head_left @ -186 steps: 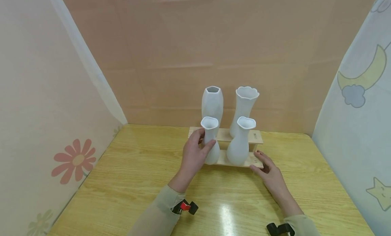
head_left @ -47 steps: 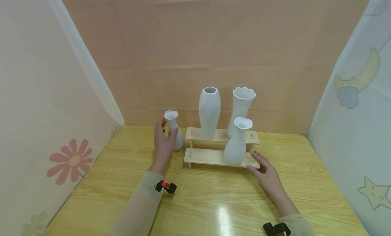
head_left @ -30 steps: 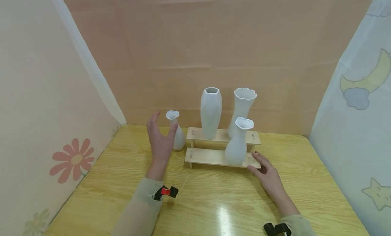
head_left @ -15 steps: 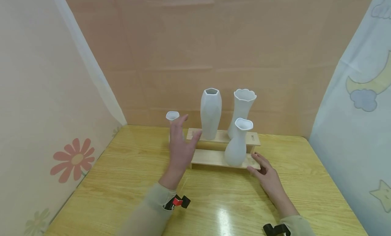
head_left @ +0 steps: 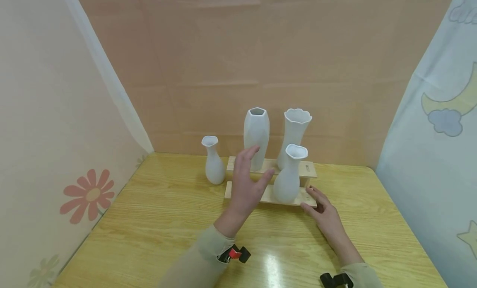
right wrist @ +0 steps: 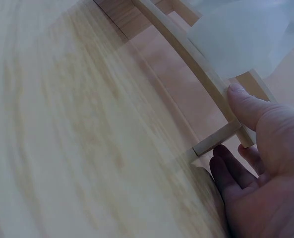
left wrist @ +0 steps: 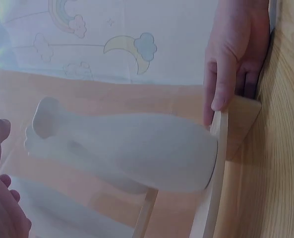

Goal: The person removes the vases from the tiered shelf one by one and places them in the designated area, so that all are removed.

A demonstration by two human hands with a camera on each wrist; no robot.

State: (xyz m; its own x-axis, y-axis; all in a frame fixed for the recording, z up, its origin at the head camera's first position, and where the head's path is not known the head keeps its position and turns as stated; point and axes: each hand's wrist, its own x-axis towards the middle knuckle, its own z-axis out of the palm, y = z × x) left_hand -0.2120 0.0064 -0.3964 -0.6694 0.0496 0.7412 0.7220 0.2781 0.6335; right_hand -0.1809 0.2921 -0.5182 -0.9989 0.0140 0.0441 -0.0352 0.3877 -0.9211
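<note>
My left hand (head_left: 246,190) hovers before the left half of a two-step wooden stand (head_left: 307,170), fingers spread and holding nothing. Its thumb points toward a white round-bellied vase (head_left: 287,184) on the lower step. At the stand's right end, my right hand (head_left: 326,217) grips the lower board, with its thumb (right wrist: 243,99) on the front edge and the other fingers at the end. A faceted white vase (head_left: 256,128) and a scalloped-rim white vase (head_left: 296,126) stand on the upper step. On the table, left of the stand, a slim white vase (head_left: 215,168) stands upright.
The wood-grain table (head_left: 149,221) reaches back to a peach cloth backdrop (head_left: 208,72). Pale printed cloths hang on both sides, with a flower (head_left: 91,194) on the left and a moon and cloud (head_left: 445,122) on the right.
The slim vase has moved from the lower step to the table at the left, and my left hand has let it go. That hand has since come back rightward to the stand. The right hand stays put.
</note>
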